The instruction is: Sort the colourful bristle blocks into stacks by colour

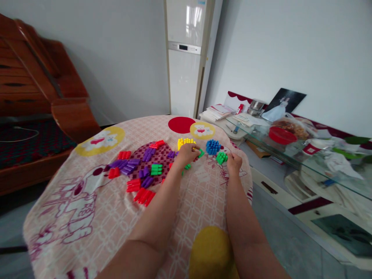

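Note:
My left hand pinches a small green plastic building block over the table, its fingers closed. To its right, my right hand grips a cluster of joined green blocks by the edge. Just beyond the hands stand a blue block cluster and a yellow block cluster, the yellow one partly hidden by my left hand. Left of my left arm lie loose purple blocks, red blocks and a green block piece. Another bit of green shows under my left wrist.
A patterned cloth covers the round table. At the right, a glass-topped cabinet holds papers, a red bowl and a paper cup. A wooden bench stands at the left, a white floor-standing unit behind.

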The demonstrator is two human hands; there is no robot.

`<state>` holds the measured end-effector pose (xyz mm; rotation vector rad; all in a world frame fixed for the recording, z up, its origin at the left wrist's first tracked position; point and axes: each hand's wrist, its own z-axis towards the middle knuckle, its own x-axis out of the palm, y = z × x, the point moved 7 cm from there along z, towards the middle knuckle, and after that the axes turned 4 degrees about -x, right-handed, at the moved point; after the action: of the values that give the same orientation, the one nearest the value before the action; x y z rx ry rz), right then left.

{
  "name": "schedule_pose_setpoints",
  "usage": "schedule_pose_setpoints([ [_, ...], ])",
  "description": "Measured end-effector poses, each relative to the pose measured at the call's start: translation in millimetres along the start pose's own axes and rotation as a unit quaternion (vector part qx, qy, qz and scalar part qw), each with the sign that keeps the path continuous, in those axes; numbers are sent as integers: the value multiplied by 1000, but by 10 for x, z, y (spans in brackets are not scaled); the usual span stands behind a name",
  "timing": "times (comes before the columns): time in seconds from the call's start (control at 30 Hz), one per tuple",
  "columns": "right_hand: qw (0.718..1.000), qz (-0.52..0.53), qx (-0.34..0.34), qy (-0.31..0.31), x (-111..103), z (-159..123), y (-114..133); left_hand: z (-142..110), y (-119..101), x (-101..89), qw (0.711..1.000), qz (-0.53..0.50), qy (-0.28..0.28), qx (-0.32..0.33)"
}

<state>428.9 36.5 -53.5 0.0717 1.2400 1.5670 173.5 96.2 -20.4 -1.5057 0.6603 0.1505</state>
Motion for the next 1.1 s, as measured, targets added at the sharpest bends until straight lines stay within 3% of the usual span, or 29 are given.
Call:
schedule_pose_setpoints([
  [0.1,1000,0,3,5,2,5,-7,-18,-64,417,1000,0,27,-12],
  [0.2,1000,-3,10,11,6,8,-17,-20,-21,693,999,-6,38,-26],
  [0.4,1000,1,3,5,-8,0,7,77,205,953,984,-139,59,-91],
  [0.5,1000,6,1,1,-15,-2,14,113,232,1025,975,-190,72,-92],
  [0.93,1000,2,-6,-1,16,14,-30,41,124,1138,964,-239,104,-61],
  [1.0,1000,6,-9,-2,16,16,-31,48,62,1005,984,-156,83,-30],
  [1.1,1000,18,-13,-2,21,18,-41,30,-102,534,996,63,15,63],
])
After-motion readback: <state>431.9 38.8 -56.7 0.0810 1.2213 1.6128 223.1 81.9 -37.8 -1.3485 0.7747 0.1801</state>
